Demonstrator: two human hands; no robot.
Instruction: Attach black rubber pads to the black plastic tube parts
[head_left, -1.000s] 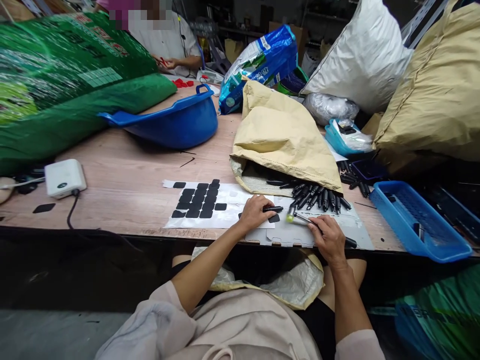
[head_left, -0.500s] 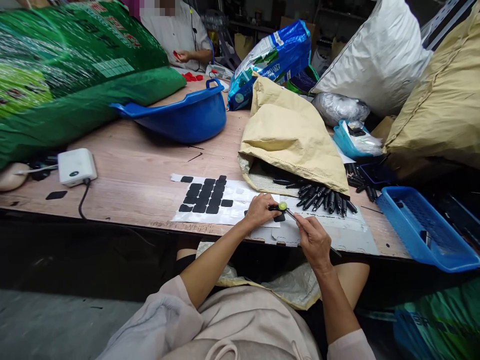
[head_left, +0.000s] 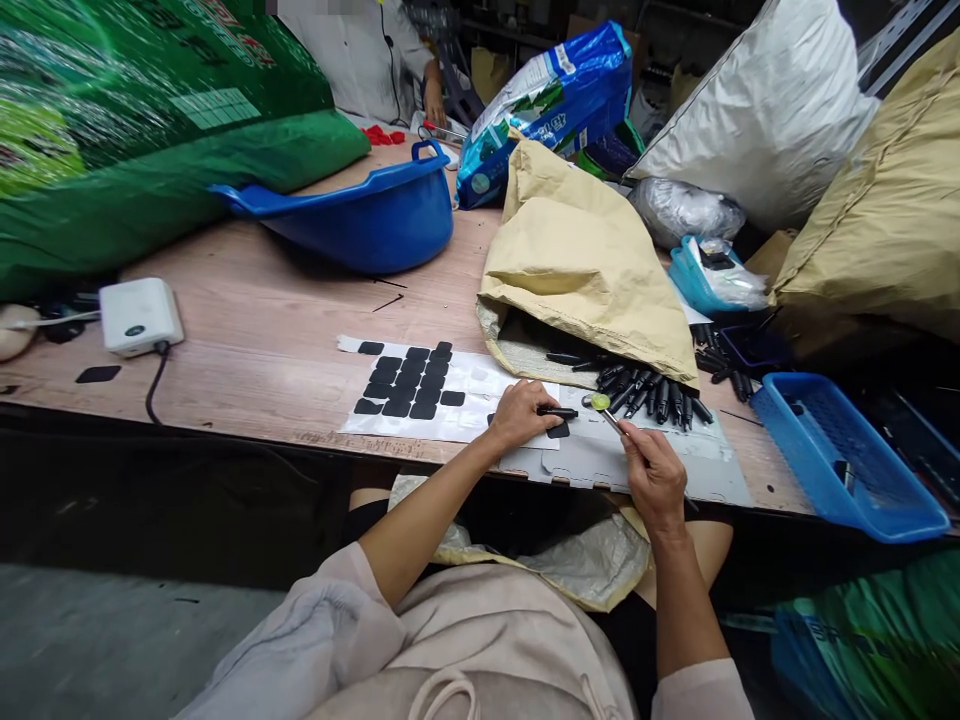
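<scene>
My left hand rests at the right end of a white sheet, its fingers closed round a black pen-like piece that points right. A thin metal tool is gripped in my right hand. At the tool's tip is a round yellow-green piece, a little right of the black piece and apart from it. Several black rounded patches lie in rows on the sheet. Another dark patch shows just below my left fingers. Beyond the tool, many black pen-like pieces spill from a tan sack.
A blue basin and a large green bag stand at the back left. A white charger box sits on the left. To the right is a blue basket. A co-worker's hand shows across the table.
My right hand has moved right, carrying the tool and its yellow-green tip away from the black piece. My left hand has stayed nearly in place. The co-worker's hand has shifted right.
</scene>
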